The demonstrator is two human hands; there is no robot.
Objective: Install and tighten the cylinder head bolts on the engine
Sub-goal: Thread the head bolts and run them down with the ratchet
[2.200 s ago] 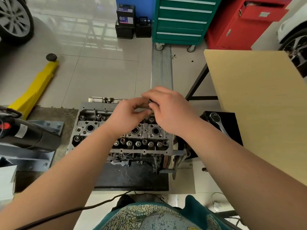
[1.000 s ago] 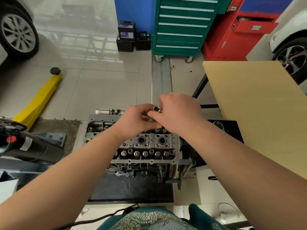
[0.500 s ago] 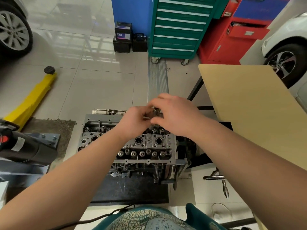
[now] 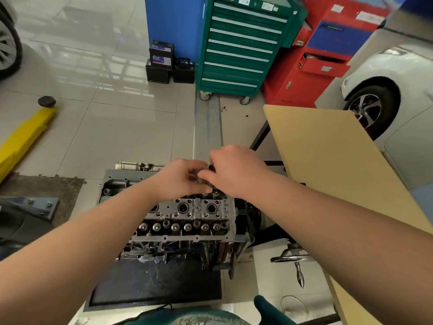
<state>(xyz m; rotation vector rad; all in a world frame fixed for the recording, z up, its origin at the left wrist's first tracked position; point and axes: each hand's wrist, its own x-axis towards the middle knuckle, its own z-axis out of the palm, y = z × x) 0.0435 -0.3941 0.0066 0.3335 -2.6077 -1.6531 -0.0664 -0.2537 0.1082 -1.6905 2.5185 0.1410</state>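
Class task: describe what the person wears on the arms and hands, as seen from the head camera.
Nothing: the left hand and right hand are bare, without gloves, rings or a watch. Both forearms are uncovered with no sleeves in view. Only a teal patterned garment shows at the bottom edge.

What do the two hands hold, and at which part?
Both the left hand and right hand pinch a small metal part above the cylinder head; where exactly cannot be told.

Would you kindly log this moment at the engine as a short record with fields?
setting: garage floor
work piece: engine on a dark mat
left hand: pinches a small metal part above the engine
right hand: pinches the same part
beside: tan table
behind: green tool cabinet
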